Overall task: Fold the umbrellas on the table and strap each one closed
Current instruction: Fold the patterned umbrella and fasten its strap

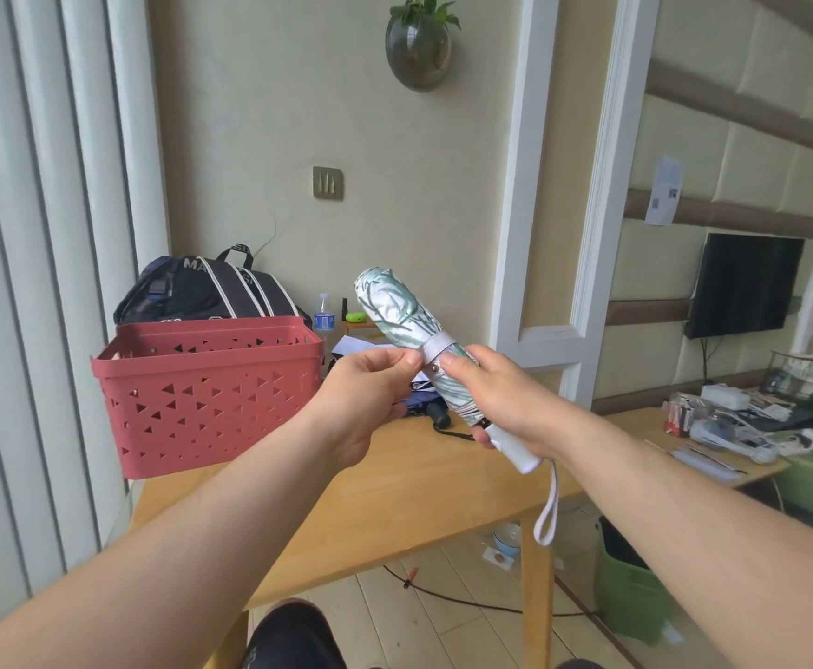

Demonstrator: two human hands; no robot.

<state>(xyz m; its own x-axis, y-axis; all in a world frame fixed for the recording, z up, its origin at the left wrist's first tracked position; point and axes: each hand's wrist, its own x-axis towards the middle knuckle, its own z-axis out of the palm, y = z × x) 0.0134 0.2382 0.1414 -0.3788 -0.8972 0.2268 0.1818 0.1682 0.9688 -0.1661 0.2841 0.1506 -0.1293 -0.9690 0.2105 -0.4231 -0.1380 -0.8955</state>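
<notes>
Folded white umbrella with green leaf print [402,316] is held in the air above the wooden table [395,494], tilted, canopy tip up and toward the wall, handle down toward the camera. Right hand [501,403] is wrapped around its lower end, fingers closed on the white handle [515,451] and the bottom of the canopy, thumb lying up along the fabric to the strap. Pale closing strap [438,345] runs around the canopy about midway, with a metal snap [436,366] showing on it. Left hand [371,383] is at the strap end, thumb and forefinger pinched narrow right at the snap, other fingers curled in (can't tell if the snap is actually engaged). White wrist loop [549,509] hangs from the handle end, over the table's near right edge. 1 more umbrella, dark one [424,403], lies on the table behind and below the held umbrella, mostly hidden by the hands; its black handle [441,417] and cord show between them. Red perforated basket [206,393] sits on the table's left end, well left of the held umbrella. Behind the basket, at the table's far side against the wall: a dark backpack [211,292], a clear water bottle [323,316] and a small green item [357,317], plus some papers I can't make out.
</notes>
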